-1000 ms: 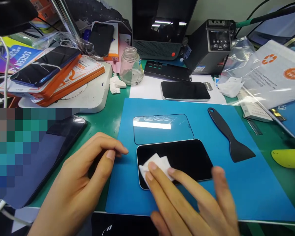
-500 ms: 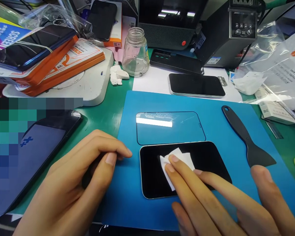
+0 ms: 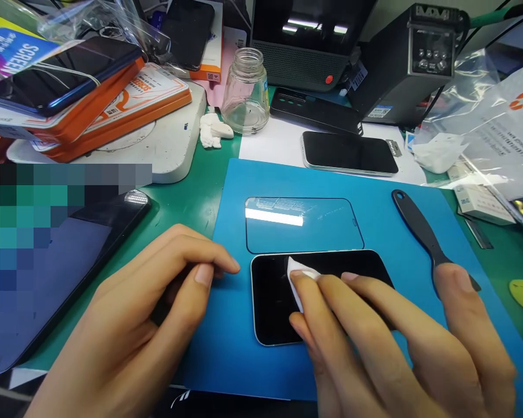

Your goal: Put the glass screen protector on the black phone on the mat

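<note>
— Blue silicone, that big mat (image 3: pixel 418 290) on the green bench; what lies on it?

— A dark phone (image 3: pixel 275 302), screen up, near the front edge of the mat. Just behind it, apart from it, lies a clear screen protector (image 3: pixel 304 225), and off to the right a black plastic scraper (image 3: pixel 422 232).

— And the hands?

— The left hand (image 3: pixel 148 325) rests at the mat's left edge, fingers curled loosely together, thumb touching the forefinger; I cannot tell whether anything is pinched between them. The right hand (image 3: pixel 375 342) lies flat across the phone, fingers spread a little, two fingertips pressing a small white wipe (image 3: pixel 298 273) onto the glass.

— How would that phone handle?

— Stiff, smooth and slippery on its face, I judge, and the glass fragile; better held by its long edges than by the screen. The wipe looks thin, soft and nearly weightless, so it needs pinning with fingertips or it bunches. The protector seems the most delicate: thin glass, best lifted by the rim.

— What can't you make out?

— The phone's right half is under the hand, most of the wipe is covered, the scraper's blade is hidden behind the little finger, and a patch at the left is blurred out.
</note>
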The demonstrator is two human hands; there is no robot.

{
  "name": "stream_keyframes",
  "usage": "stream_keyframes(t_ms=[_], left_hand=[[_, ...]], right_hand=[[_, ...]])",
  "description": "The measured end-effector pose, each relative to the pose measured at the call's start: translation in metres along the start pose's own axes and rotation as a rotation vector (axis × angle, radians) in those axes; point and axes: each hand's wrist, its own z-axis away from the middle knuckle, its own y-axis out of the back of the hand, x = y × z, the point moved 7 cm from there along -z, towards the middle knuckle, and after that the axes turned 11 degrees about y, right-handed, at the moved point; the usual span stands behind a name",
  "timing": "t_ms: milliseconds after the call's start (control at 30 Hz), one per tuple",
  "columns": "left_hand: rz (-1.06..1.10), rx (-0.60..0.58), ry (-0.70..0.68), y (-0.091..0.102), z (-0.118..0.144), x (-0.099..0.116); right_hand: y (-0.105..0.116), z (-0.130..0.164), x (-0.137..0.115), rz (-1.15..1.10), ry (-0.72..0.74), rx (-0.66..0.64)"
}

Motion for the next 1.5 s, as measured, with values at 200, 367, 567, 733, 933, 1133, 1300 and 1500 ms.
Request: stream_keyframes(t_ms=[200, 367, 567, 733, 933, 1133, 1300, 1500], left_hand=[[-0.074, -0.034, -0.157, -0.005, -0.003, 0.004], [-0.073, -0.116, -0.129, -0.012, -0.004, 0.006], [-0.004, -0.112, -0.139, -0.012, -0.003, 0.005], [0.016, -0.101, -0.135, -0.011, -0.003, 0.004], [0.054, -0.109, -0.158, -0.011, -0.004, 0.006], [0.034, -0.056, -0.176, -0.009, -0.007, 0.006], [0.026, -0.057, -0.127, -0.011, -0.008, -0.006], [0.025, -0.067, -0.066, -0.015, -0.012, -0.020]], right_hand=[[0.001, -0.002, -0.003, 0.033, 0.077, -0.033], [-0.004, -0.005, 0.001, -0.025, -0.060, -0.032], [0.002, 0.014, 0.002, -0.062, -0.021, -0.041], [-0.006, 0.009, 0.002, -0.180, -0.069, -0.037], [-0.015, 0.010, -0.027, -0.281, -0.034, -0.055], [-0.004, 0.054, -0.014, -0.139, 0.093, -0.113], [0.008, 0.077, 0.019, -0.121, -0.130, -0.134], [-0.004, 0.073, 0.032, -0.127, -0.240, -0.110]])
